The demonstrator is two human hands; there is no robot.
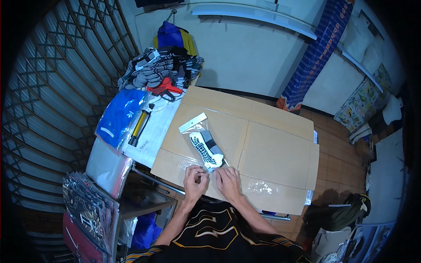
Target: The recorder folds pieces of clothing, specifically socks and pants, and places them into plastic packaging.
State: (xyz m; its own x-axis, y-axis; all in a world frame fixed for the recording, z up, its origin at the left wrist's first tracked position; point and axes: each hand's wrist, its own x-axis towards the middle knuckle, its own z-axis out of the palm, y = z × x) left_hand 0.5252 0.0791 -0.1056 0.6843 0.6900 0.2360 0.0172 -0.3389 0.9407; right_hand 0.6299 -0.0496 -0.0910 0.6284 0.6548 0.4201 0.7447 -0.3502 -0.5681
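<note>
A pair of white and grey socks (206,149) with dark grip pads lies in a clear plastic bag (197,127) with a white header strip (192,123). The bag rests flat on an opened-out cardboard sheet (279,154), its header pointing away from me. My left hand (195,180) pinches the near edge of the bag, thumb against curled fingers. Just to its right, my right hand (228,180) grips the same edge, fingers bent over it. The fingers hide part of that edge.
Left of the cardboard, a white tabletop (158,138) holds a yellow hand pump (139,126), a red tag gun or similar tool (165,87) and a bagged blue garment (121,115). Grey socks (154,70) are piled behind. Packed garments (88,213) hang at the near left.
</note>
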